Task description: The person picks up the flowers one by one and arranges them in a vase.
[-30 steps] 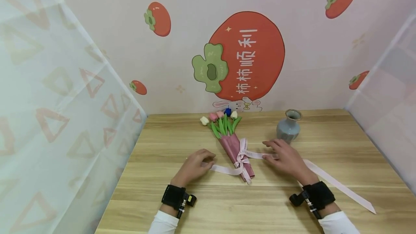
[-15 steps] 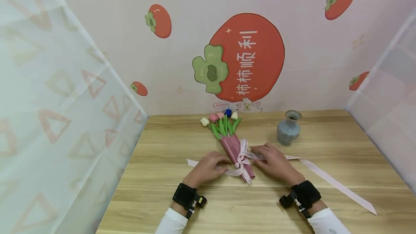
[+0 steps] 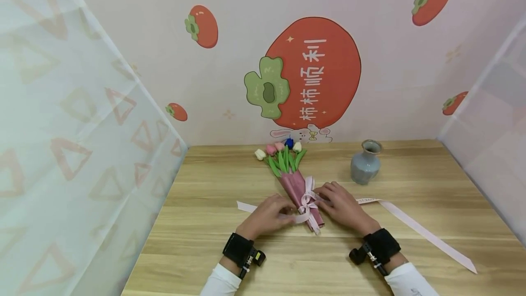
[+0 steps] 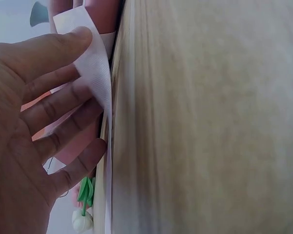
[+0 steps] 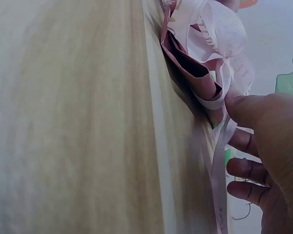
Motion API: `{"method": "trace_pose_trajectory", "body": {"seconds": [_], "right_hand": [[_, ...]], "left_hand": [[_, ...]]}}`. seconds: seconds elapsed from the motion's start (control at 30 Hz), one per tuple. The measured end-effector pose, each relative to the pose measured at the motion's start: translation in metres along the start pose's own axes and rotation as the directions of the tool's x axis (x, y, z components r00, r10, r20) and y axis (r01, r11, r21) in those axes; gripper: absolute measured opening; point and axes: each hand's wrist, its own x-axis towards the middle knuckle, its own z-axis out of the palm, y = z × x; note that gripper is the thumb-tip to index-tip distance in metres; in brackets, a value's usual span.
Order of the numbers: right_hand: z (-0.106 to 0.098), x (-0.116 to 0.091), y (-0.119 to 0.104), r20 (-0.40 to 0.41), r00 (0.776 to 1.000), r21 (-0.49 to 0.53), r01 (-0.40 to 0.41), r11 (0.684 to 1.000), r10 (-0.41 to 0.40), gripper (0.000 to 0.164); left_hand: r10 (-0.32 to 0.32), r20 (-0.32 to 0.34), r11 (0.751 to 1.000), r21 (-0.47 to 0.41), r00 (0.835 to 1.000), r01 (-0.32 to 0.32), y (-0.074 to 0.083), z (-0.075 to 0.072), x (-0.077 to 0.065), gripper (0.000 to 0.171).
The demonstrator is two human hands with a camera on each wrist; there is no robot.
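L hand (image 3: 269, 214) + R hand (image 3: 341, 204) pinch pale-pink printed fabric ribbon (image 3: 306, 201) either side of its bow, on multicolour tulip bouquet w/ mauve-pink wrap (image 3: 291, 182).
Bouquet flat mid-table, blooms twd back edge of light wood-grain table (image 3: 312, 266), prob so both hands are free; thumbs vs. fingers on ribbon nr knot, prob for control, other fingers apart; long R tail runs twd right edge; grey-blue glazed ceramic vase (image 3: 365, 169) upright nr back edge, prob out of the way.
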Motion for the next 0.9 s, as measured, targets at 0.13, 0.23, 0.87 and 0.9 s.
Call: {"method": "trace_pose_trajectory", "body": {"seconds": [0.13, 0.23, 0.87, 0.9], "right_hand": [[0.0016, 0.0004, -0.001, -0.02, 1.0, -0.005, 0.001, 1.0, -0.001, 0.024], [0.0013, 0.0006, -0.0021, -0.018, 1.0, 0.001, -0.012, 1.0, 0.012, 0.018], [-0.0008, 0.0032, -0.0006, 0.015, 0.992, -0.015, -0.128, 0.992, 0.128, 0.009], [-0.0006, 0.0031, -0.0001, 0.009, 0.991, -0.019, -0.131, 0.991, 0.131, 0.008]], "left_hand": [[0.027, -0.005, 0.999, 0.016, 1.0, -0.027, 0.0, -0.0003, 0.0002, 0.019], [0.027, -0.007, 0.999, 0.028, 1.0, -0.027, 0.0003, -0.0015, -0.0003, 0.012], [-0.075, 0.018, 0.99, -0.116, 0.997, 0.076, 0.0001, -0.0046, -0.0052, 0.011], [-0.072, 0.015, 0.991, -0.113, 0.997, 0.073, -0.0003, -0.0048, -0.0058, 0.013]]}}
